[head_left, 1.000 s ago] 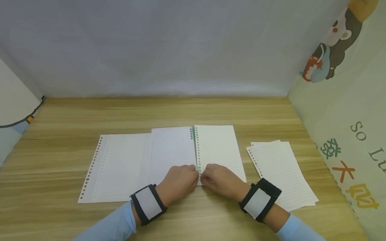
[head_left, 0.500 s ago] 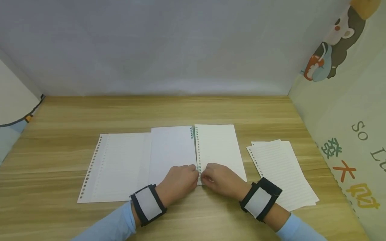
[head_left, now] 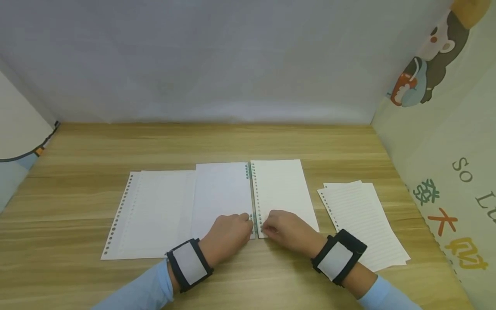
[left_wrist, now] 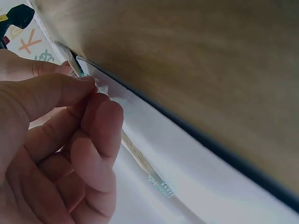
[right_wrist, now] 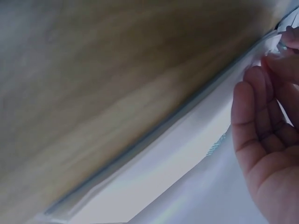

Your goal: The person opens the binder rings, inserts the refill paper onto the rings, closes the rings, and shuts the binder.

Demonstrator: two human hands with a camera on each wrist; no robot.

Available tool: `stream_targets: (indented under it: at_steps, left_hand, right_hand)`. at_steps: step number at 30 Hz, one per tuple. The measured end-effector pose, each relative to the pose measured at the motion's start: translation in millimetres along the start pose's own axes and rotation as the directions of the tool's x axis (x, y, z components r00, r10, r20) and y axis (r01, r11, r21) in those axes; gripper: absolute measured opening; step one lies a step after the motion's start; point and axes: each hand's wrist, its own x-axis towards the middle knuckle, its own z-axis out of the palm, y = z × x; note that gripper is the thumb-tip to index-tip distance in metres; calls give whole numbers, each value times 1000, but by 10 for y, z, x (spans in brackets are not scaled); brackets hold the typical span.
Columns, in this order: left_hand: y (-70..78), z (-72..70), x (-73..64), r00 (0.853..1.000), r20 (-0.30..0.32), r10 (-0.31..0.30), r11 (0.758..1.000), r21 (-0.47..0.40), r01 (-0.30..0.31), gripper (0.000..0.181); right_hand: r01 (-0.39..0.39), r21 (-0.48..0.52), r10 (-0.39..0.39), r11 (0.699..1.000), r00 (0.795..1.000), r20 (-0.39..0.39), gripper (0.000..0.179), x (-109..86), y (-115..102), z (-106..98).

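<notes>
A loose-leaf notebook lies open on the wooden table, with a white page [head_left: 222,189] on its left half and a cream page [head_left: 283,185] on its right. Small green binder rings [head_left: 247,171] line the spine; their upper group stands parted. At the lower end of the spine, my left hand [head_left: 228,232] pinches the left ring halves between thumb and forefinger. My right hand [head_left: 290,230] pinches at the right ring halves, its fingertips partly hidden. Another group of rings [left_wrist: 161,185] shows beyond my fingers in the left wrist view.
Left of the notebook lie punched white sheets [head_left: 159,215], reaching up to its left page. Lined punched sheets [head_left: 364,224] overlap at the right, near my right wrist. A pale curtain [head_left: 217,64] hangs behind the table, and a printed cloth [head_left: 434,142] borders its right side.
My hands have drawn slightly apart, the right one moving a little to the right. The lower rings now look parted, and the gap along the spine is wider at the bottom.
</notes>
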Motion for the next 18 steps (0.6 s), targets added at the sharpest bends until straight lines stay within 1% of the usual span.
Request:
stream_targets:
  at_steps: [4, 6, 10, 13, 15, 18]
  left_hand:
    - [0, -16, 10, 1000, 0, -16, 1000, -11, 16, 9]
    - [6, -29, 35, 999, -4, -32, 999, -7, 32, 9]
    - [29, -66, 112, 996, -50, -73, 997, -30, 71, 12]
    - [63, -82, 186, 991, -76, -110, 991, -83, 104, 14]
    - [92, -87, 241, 988, -71, -136, 986, -112, 127, 15]
    - [134, -82, 331, 986, -64, -153, 979, -142, 143, 14]
  right_hand:
    - [-24, -25, 23, 999, 999, -28, 8, -25, 16, -21]
    - [-57, -36, 55, 998, 997, -57, 7, -56, 41, -42]
    - [-119, -37, 114, 992, 987, -116, 7, -131, 118, -119]
    - [-162, -46, 153, 986, 977, -151, 6, -198, 188, -173]
    - [-201, -47, 191, 978, 967, -169, 6, -243, 228, -200]
    - [-288, -32, 277, 957, 943, -185, 8, -311, 267, -249]
